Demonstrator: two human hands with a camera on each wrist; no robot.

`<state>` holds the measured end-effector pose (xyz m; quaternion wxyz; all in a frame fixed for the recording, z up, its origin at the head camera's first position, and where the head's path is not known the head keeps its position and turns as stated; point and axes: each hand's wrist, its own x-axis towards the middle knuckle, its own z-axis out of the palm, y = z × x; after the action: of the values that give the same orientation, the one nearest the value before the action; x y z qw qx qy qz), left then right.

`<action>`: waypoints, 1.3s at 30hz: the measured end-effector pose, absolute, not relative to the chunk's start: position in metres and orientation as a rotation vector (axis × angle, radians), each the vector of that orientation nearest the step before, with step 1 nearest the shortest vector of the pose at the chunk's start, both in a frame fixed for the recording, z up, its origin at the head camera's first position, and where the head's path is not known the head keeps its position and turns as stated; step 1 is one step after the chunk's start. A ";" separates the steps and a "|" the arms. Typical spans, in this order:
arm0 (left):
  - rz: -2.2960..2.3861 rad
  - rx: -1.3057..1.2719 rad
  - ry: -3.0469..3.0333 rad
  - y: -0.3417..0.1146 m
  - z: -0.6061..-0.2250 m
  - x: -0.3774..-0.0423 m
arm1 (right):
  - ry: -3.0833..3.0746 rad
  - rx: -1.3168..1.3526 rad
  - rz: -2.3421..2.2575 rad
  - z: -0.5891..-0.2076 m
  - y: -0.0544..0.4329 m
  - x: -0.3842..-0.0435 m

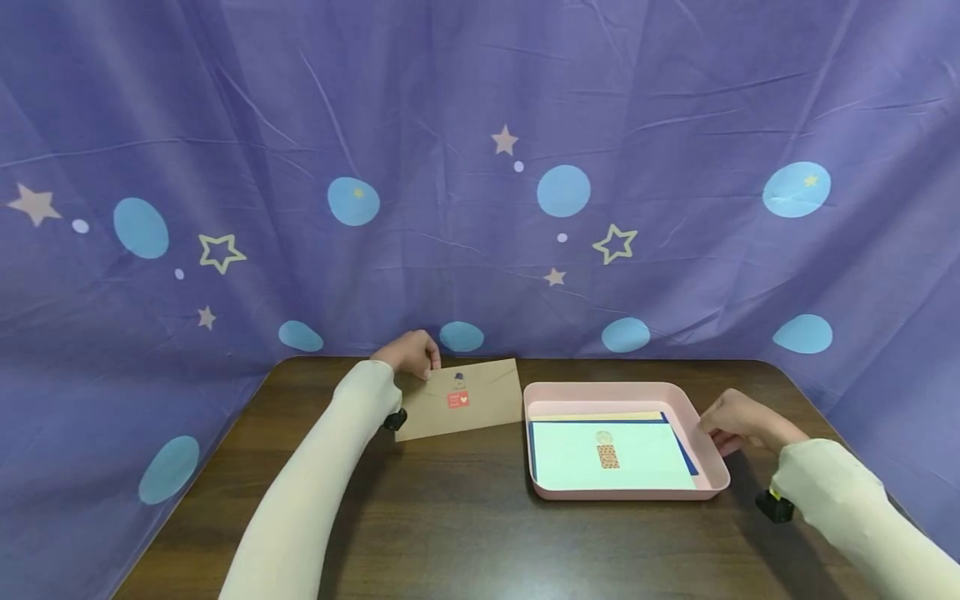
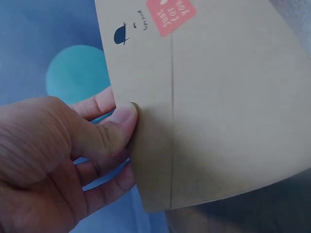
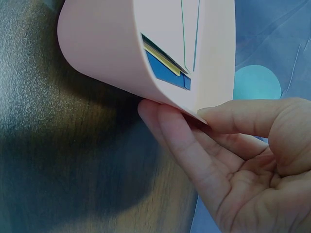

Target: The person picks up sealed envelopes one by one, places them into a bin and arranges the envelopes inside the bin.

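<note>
A brown kraft paper envelope with a red sticker is tilted slightly at the far middle of the table. My left hand pinches its upper edge near the left corner, the thumb on the front face and fingers behind, as the left wrist view shows. To the right stands a pink tray. My right hand grips the tray's right rim between thumb and fingers. Inside the tray lies a pale mint envelope with a patterned sticker, over a blue envelope and a yellowish one.
The dark wooden table ends at a purple curtain printed with stars and blue spots, hanging close behind it and on both sides. The brown envelope's right end is close to the tray's left wall.
</note>
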<state>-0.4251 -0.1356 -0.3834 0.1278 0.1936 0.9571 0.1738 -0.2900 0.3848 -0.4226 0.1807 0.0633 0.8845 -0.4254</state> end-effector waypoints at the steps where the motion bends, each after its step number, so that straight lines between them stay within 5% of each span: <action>1: 0.503 0.573 2.782 -0.136 -0.382 -0.424 | 2.501 0.176 -1.201 -0.423 0.385 -0.290; 39: 0.371 0.722 2.958 -0.135 -0.340 -0.396 | 2.517 0.205 -1.178 -0.422 0.383 -0.290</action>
<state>-0.3955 -0.1353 -0.3404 0.0372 0.2353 0.9637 0.1209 -0.2903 0.3833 -0.4222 0.1767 0.0723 0.8891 -0.4161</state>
